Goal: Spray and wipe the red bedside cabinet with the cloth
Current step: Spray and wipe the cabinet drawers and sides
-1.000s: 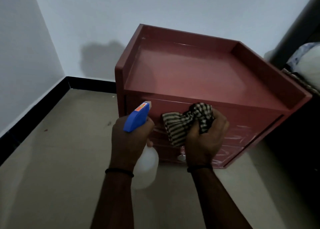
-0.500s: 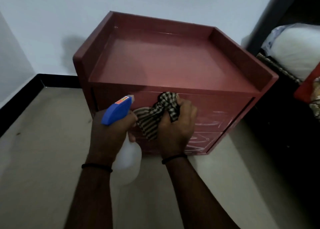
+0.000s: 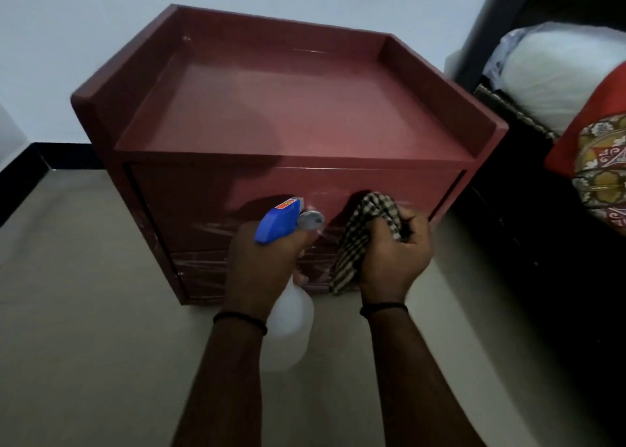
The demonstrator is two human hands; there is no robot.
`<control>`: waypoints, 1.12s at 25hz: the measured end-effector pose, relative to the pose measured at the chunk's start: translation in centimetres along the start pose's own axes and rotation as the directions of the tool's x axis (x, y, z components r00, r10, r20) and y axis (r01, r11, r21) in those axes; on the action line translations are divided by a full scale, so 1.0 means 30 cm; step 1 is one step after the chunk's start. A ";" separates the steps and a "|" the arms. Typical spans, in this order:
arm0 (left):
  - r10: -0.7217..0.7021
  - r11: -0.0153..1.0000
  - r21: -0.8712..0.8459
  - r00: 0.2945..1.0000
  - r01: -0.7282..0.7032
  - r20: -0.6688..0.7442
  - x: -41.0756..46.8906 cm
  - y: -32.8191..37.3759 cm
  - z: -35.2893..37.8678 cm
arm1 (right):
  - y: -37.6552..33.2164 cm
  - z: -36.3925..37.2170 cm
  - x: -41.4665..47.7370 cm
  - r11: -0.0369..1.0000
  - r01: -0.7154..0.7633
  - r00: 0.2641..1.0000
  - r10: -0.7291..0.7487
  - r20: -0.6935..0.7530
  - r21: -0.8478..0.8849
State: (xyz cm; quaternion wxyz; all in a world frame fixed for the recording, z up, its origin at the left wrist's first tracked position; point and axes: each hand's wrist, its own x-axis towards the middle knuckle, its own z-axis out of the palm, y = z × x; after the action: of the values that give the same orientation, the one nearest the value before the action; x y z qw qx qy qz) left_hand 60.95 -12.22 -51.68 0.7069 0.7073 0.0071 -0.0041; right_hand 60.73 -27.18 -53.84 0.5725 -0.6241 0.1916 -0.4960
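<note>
- The red bedside cabinet [image 3: 291, 107] fills the middle of the frame, with a rimmed top and streaks on its drawer fronts.
- The left hand [image 3: 261, 267], at lower centre, grips a spray bottle [image 3: 291, 321] with a blue head and a translucent white body. Its fill level cannot be told.
- The nozzle sits just beside a round metal knob [image 3: 310, 219].
- The right hand [image 3: 393, 260] clutches a checked cloth [image 3: 362, 233] against the drawer front, right of the knob.
- A white pillow [image 3: 555, 70] lies at upper right.
</note>
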 end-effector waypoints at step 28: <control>0.126 0.991 0.064 0.978 -0.117 -0.163 -0.018 0.003 0.000 | -0.028 0.081 -0.041 0.911 0.337 0.926 -0.275 0.257 -0.238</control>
State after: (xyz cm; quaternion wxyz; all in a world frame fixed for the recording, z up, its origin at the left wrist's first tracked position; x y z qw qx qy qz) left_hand 60.41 -12.22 -51.57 0.6834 0.7231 0.0228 0.0983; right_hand 61.97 -24.68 -53.19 0.4113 -0.7710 0.0947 -0.4769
